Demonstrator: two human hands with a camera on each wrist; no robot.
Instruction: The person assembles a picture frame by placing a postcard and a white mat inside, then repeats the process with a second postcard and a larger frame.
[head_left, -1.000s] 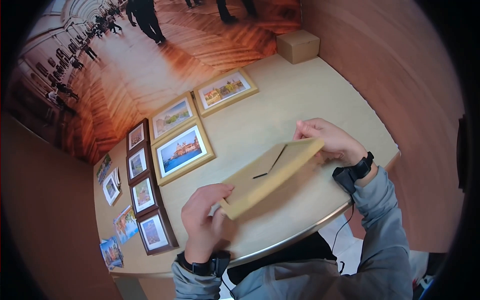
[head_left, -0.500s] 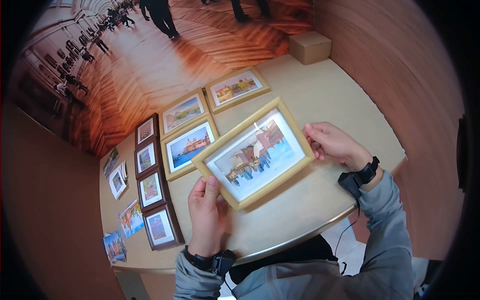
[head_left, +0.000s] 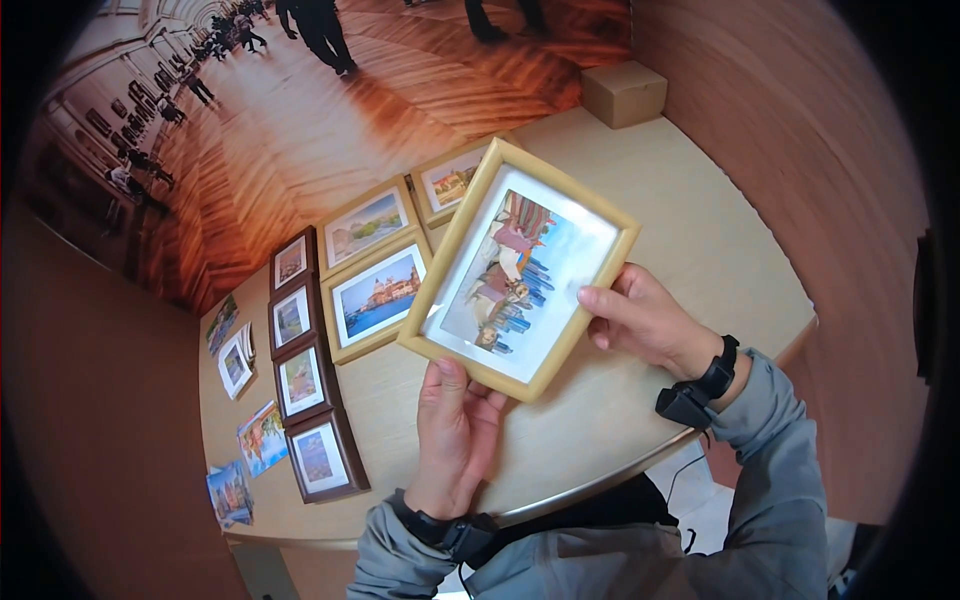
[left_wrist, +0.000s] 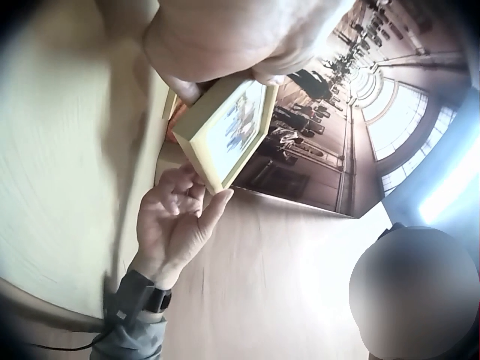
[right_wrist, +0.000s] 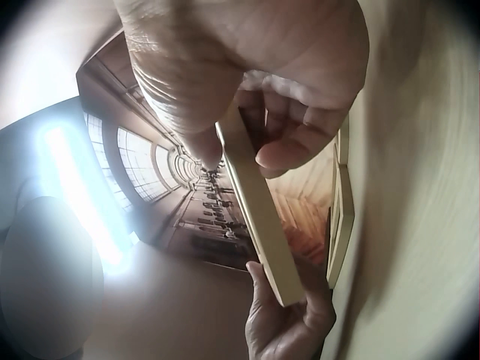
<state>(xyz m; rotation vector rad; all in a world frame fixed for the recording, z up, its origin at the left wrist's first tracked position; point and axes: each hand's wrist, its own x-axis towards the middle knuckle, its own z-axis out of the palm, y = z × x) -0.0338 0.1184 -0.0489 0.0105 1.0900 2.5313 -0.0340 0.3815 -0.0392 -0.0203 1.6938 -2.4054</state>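
A light wooden picture frame is held tilted above the table, its glazed front towards the head camera; the picture inside stands sideways, with figures and tall buildings. The left hand pinches its lower edge, thumb on the front and fingers behind. At the lower right edge, the right hand grips it with the thumb on the front. The left wrist view shows the frame between both hands. In the right wrist view its narrow side runs from the right hand to the left hand.
Behind the held frame lie several light wooden frames. To their left stands a column of dark brown frames, with loose pictures farther left. A cardboard box sits at the table's back right corner.
The frame first turned from its back to its picture side, then rotated to stand more upright. The right hand moved down its edge; the left hand shifted right along the bottom.
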